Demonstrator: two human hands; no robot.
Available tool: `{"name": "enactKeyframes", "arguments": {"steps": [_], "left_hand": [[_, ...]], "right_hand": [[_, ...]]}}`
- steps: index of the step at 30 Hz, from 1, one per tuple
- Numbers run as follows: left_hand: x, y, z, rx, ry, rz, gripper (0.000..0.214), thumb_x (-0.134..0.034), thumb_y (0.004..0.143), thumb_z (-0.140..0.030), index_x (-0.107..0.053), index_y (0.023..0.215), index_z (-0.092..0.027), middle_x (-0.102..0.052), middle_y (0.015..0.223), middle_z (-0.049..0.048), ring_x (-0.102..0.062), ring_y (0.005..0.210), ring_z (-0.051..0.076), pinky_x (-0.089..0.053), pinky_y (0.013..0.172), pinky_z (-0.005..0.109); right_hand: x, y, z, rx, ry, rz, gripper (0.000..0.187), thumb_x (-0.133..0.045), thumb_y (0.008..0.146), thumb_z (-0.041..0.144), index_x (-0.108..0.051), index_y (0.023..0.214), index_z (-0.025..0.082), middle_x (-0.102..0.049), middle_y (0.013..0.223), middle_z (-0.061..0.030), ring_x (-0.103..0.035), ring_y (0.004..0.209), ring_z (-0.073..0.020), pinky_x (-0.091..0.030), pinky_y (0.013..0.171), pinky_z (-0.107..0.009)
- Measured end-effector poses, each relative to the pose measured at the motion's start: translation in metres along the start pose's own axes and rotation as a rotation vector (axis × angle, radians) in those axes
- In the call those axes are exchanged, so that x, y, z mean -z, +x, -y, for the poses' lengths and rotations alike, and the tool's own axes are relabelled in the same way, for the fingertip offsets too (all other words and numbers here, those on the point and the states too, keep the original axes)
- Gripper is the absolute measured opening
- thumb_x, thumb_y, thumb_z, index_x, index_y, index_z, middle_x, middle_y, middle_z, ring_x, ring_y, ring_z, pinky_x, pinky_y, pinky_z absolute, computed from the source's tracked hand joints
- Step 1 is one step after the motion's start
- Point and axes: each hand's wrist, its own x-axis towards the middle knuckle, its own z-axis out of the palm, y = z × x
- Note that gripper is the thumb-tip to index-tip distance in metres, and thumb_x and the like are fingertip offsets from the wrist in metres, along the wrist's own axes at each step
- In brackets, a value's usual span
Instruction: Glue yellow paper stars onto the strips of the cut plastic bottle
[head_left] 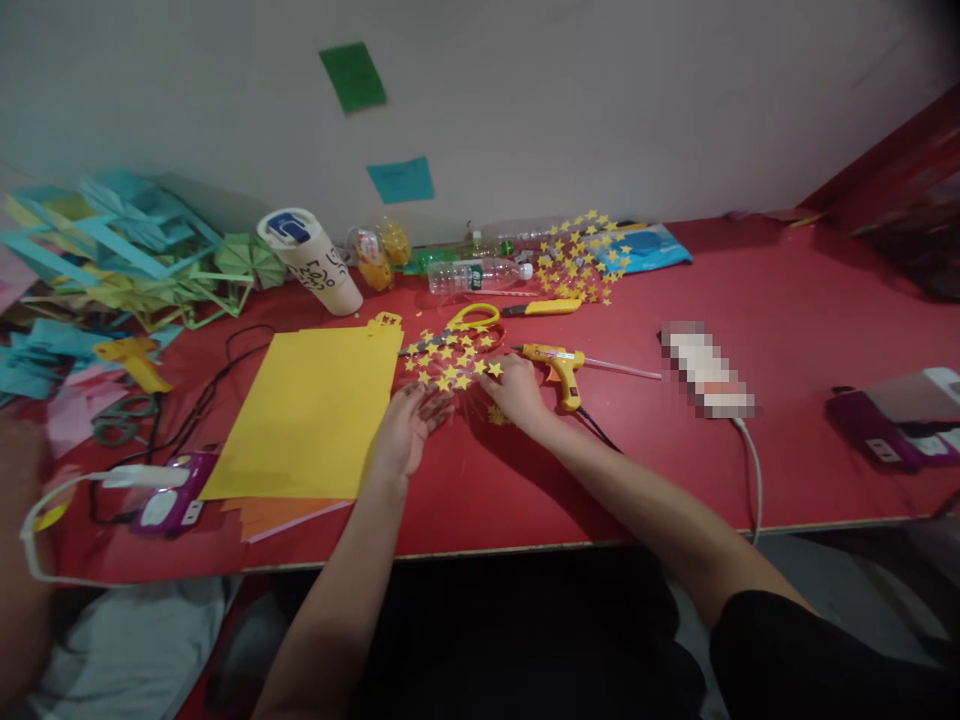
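Observation:
A cluster of small yellow paper stars [446, 362] sits in front of me, seemingly stuck on something clear. My left hand [409, 425] is at its near left edge, palm turned inward, fingers stretched and apart. On the right edge, my right hand [517, 392] has its fingers pinched together at a yellow star [495, 370]; the fingertips are partly hidden. More stars [498, 414] lie beneath the right wrist. A yellow glue gun [559, 365] with a clear glue stick lies right of that hand. Scissors with yellow handles [474, 317] rest behind the cluster.
Yellow paper sheets [315, 420] lie at left on the red table [465, 510]. Behind are a paper cup [315, 265], plastic bottles [476, 276], a yellow cutter [551, 307] and another star cluster [577, 260]. A blurred-out device [709, 370] with a cable lies right. Another person's arm [22, 540] is far left.

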Motion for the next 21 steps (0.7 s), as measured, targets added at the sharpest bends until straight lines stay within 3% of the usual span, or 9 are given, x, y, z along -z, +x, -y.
{"name": "enactKeyframes", "arguments": {"steps": [4,8,12,14,16,18,21], "left_hand": [[-0.004,-0.008,-0.008,-0.037,-0.017,0.057,0.015,-0.060,0.074,-0.021,-0.050,0.085,-0.020,-0.066,0.091,0.0036,-0.068,0.082,0.020,-0.052,0.083,0.040],[-0.013,-0.019,-0.020,-0.036,-0.043,0.084,0.014,-0.055,0.080,-0.029,-0.055,0.089,-0.018,-0.069,0.093,0.0064,-0.068,0.087,0.021,-0.052,0.085,0.038],[-0.017,-0.024,-0.030,-0.037,-0.090,0.147,0.041,-0.040,0.087,-0.051,-0.059,0.092,-0.014,-0.068,0.105,0.0130,-0.066,0.097,0.023,-0.052,0.087,0.038],[-0.017,-0.023,-0.028,-0.039,-0.092,0.121,0.034,-0.044,0.086,-0.044,-0.059,0.092,-0.014,-0.068,0.105,0.0130,-0.066,0.096,0.022,-0.051,0.088,0.037],[-0.019,-0.019,-0.023,-0.040,-0.061,0.101,0.017,-0.055,0.079,-0.025,-0.059,0.091,-0.014,-0.068,0.101,0.0101,-0.068,0.090,0.020,-0.050,0.089,0.036],[-0.023,-0.014,-0.015,-0.068,-0.022,0.172,0.025,-0.064,0.069,-0.013,-0.059,0.093,-0.017,-0.068,0.100,0.0071,-0.068,0.088,0.020,-0.050,0.089,0.038],[-0.032,-0.004,-0.001,-0.178,-0.073,0.237,0.040,-0.073,0.060,-0.010,-0.056,0.094,-0.025,-0.066,0.098,-0.0009,-0.066,0.095,0.021,-0.049,0.090,0.040]], "right_hand": [[0.010,0.000,0.007,-0.028,0.164,-0.053,0.005,-0.053,0.075,0.020,-0.057,0.072,0.018,-0.064,0.080,-0.0059,-0.054,0.082,-0.0195,-0.037,0.076,-0.031],[0.023,0.001,0.012,-0.066,0.332,-0.082,0.013,-0.051,0.073,0.026,-0.050,0.062,0.019,-0.056,0.065,-0.0001,-0.050,0.065,-0.0144,-0.037,0.064,-0.027],[0.037,0.003,0.017,-0.075,0.481,-0.102,0.021,-0.050,0.072,0.037,-0.049,0.062,0.019,-0.052,0.061,0.0015,-0.048,0.059,-0.0121,-0.037,0.058,-0.026],[0.042,0.005,0.020,-0.059,0.537,-0.109,0.022,-0.050,0.071,0.038,-0.051,0.063,0.018,-0.053,0.062,0.0011,-0.049,0.061,-0.0122,-0.038,0.059,-0.026],[0.045,0.006,0.022,-0.035,0.570,-0.115,0.021,-0.051,0.071,0.038,-0.053,0.064,0.019,-0.055,0.063,0.0009,-0.051,0.063,-0.0125,-0.039,0.060,-0.026],[0.047,0.006,0.024,-0.013,0.579,-0.123,0.020,-0.053,0.070,0.038,-0.054,0.064,0.019,-0.055,0.063,0.0010,-0.051,0.064,-0.0127,-0.039,0.060,-0.026],[0.049,0.003,0.029,0.011,0.558,-0.140,0.018,-0.054,0.071,0.037,-0.056,0.066,0.019,-0.056,0.064,0.0007,-0.050,0.063,-0.0129,-0.038,0.059,-0.027]]}}
